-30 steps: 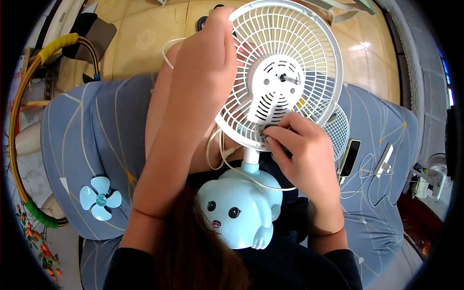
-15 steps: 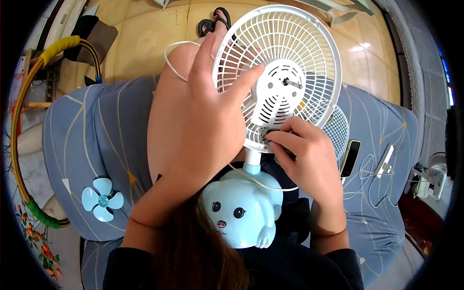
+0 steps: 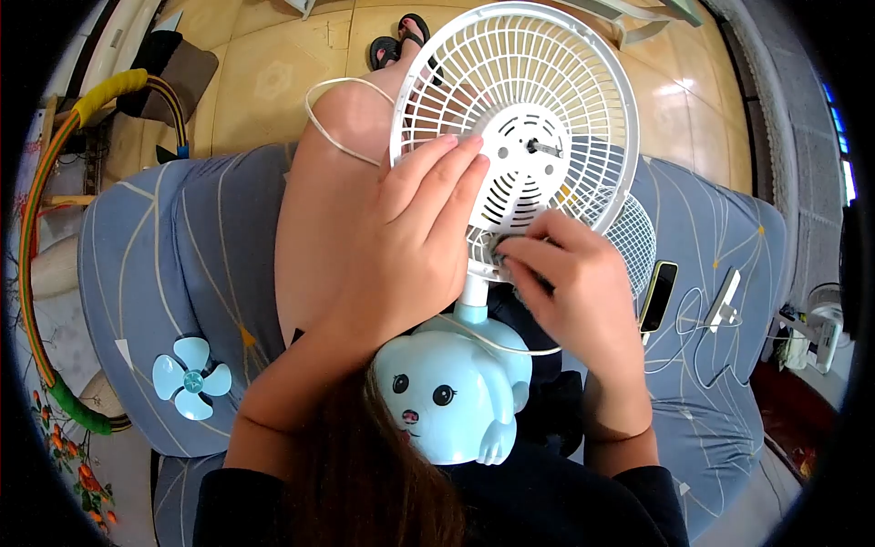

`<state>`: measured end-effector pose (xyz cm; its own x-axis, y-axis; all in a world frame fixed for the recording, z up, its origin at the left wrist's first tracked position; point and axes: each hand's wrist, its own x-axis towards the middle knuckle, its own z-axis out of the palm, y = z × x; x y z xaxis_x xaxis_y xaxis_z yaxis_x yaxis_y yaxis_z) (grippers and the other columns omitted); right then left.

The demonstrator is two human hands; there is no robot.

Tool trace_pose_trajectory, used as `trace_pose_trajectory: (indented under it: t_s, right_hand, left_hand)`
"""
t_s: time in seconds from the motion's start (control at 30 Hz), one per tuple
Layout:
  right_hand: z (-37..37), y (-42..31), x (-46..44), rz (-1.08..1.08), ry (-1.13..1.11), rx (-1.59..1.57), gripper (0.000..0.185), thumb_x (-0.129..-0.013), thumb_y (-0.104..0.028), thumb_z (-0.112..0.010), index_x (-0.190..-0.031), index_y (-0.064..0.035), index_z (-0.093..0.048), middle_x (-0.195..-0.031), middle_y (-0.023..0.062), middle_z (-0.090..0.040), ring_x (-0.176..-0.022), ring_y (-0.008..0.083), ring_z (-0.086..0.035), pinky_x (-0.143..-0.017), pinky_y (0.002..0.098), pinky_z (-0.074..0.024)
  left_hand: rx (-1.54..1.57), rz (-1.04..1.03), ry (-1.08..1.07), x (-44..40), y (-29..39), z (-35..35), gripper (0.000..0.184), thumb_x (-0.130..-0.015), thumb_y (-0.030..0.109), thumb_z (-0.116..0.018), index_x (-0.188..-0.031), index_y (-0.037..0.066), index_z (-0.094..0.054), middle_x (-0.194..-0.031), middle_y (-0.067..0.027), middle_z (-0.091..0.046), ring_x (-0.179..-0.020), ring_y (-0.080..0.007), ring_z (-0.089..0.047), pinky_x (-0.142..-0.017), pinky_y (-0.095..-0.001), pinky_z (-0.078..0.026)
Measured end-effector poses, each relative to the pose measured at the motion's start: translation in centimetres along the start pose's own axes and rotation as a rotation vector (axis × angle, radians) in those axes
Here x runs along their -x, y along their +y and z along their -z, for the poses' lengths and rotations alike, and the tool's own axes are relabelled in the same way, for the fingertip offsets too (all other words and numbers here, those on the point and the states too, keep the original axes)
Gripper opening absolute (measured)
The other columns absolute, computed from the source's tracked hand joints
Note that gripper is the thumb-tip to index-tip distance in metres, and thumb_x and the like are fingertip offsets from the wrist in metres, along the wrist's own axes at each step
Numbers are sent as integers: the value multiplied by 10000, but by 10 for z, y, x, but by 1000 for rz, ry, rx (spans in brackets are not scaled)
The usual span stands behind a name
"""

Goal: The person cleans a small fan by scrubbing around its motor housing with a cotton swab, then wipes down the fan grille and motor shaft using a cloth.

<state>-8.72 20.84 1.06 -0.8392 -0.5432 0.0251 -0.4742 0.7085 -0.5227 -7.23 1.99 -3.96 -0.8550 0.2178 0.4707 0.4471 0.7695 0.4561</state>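
A white fan guard [image 3: 615, 100] with a bare metal motor shaft [image 3: 545, 147] stands upright on a light-blue animal-shaped fan base [image 3: 447, 401] in my lap. My left hand [image 3: 415, 228] lies over the guard's left side, fingers outstretched, with fingertips at the white motor housing [image 3: 524, 187]; its thumb is hidden. Low on the guard, just below the housing, my right hand [image 3: 579, 283] pinches a small crumpled dark-grey cloth [image 3: 499, 246] against the ribs. The cloth is mostly covered by the fingers. A white cord [image 3: 501, 346] runs across the base under my right hand.
Light-blue fan blades [image 3: 192, 379] lie on the grey-blue sofa [image 3: 128, 273] to the left. On the right are a second mesh guard [image 3: 638, 242], a phone [image 3: 658, 296] and a white power strip [image 3: 725, 299] with cables. A striped hoop [image 3: 30, 237] leans at far left.
My left hand has gone from widely spread to fingers held together, lying lower on the guard. The fan has shifted slightly left and up. My right hand keeps its pinch below the housing.
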Motion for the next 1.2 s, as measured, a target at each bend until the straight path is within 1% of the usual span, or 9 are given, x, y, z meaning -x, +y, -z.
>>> trace_pose_trajectory:
  t_s: [0.47, 0.57, 0.7, 0.8, 0.87, 0.93, 1.0, 1.03, 1.2]
  right_hand:
    - [3, 0, -3, -15, -106, -18, 145, -747, -9, -744, -891, -31, -742, -830, 80, -627, -694, 258, -638, -617, 353, -515]
    - [14, 4, -8, -46, -59, -96, 158, -766, 19, -728, -918, -20, -748, -841, 88, -629, -708, 238, -637, -628, 332, -512]
    - [7, 13, -16, -156, 255, -106, 163, -794, -11, -739, -951, -53, -751, -820, 92, -611, -688, 254, -643, -608, 338, -527]
    - [-19, 15, -15, -46, 316, -56, 174, -795, -28, -746, -966, -57, -750, -834, 84, -608, -673, 256, -635, -600, 344, -525]
    - [-20, 11, -9, -14, 218, -79, 171, -793, -48, -753, -964, -63, -752, -844, 67, -610, -676, 243, -635, -597, 349, -524]
    - [-12, 11, -9, -81, 148, -162, 212, -774, 52, -741, -979, -2, -750, -860, 89, -618, -719, 197, -615, -646, 294, -503]
    - [-8, 25, -13, -90, 213, -161, 212, -779, 56, -728, -982, -2, -751, -846, 86, -619, -726, 191, -617, -655, 295, -499]
    - [-7, 31, -17, -95, 297, -97, 168, -794, -12, -746, -960, -43, -752, -851, 85, -633, -682, 249, -632, -615, 328, -519]
    - [-25, 20, -17, -41, 315, -106, 196, -790, -25, -757, -982, -48, -718, -890, 98, -648, -736, 270, -663, -636, 359, -538]
  left_hand:
    - [-4, 65, -50, 4, 4, 6, 460, -790, -49, -568, -1246, -92, -608, -1258, -181, -616, -1231, -315, -519, -1032, -397, -449]
    - [1, 60, -37, 3, 3, 5, 454, -793, -43, -576, -1242, -95, -611, -1250, -179, -620, -1222, -314, -525, -1027, -396, -454]
    - [-13, 60, -34, 0, 4, 6, 445, -795, -39, -580, -1233, -98, -621, -1242, -176, -625, -1213, -309, -531, -1019, -391, -461]
    - [-21, 56, -35, 1, 3, 7, 435, -797, -44, -578, -1226, -97, -627, -1237, -173, -628, -1208, -304, -535, -1014, -387, -465]
    - [-16, 63, -25, -1, 4, 4, 426, -800, -44, -577, -1220, -97, -632, -1231, -170, -632, -1205, -299, -540, -1010, -384, -469]
    - [1, 70, -12, -1, 3, 2, 416, -804, -42, -578, -1212, -96, -638, -1223, -167, -637, -1202, -292, -545, -1003, -380, -475]
    - [-19, 53, -16, -1, 3, 2, 408, -805, -38, -582, -1204, -96, -643, -1217, -163, -641, -1201, -286, -548, -996, -377, -481]
    - [-31, 47, -14, -2, 3, 3, 404, -805, -35, -584, -1200, -96, -646, -1214, -160, -644, -1201, -282, -550, -993, -376, -483]
    - [-39, 43, -16, -5, 3, 4, 386, -808, -33, -587, -1184, -94, -656, -1202, -152, -653, -1197, -275, -557, -978, -367, -491]
